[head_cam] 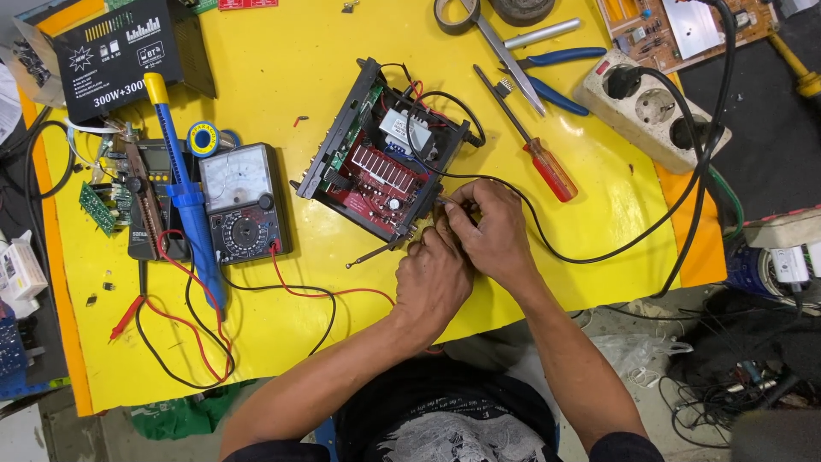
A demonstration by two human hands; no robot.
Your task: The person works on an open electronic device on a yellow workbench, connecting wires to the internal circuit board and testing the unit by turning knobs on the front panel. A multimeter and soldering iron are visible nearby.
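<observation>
amplifier chassis (380, 167) touches fingers (451, 208) at its corner.

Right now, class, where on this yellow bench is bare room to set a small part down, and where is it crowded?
Free: the strip between the opened amplifier and the red-handled screwdriver, and the near edge right of the right hand. Crowded: the left side around the analog meter and its leads.

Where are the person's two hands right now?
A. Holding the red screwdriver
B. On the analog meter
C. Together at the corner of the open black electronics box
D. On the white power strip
C: the left hand and right hand meet at the open black electronics box; the red screwdriver lies untouched.
</observation>
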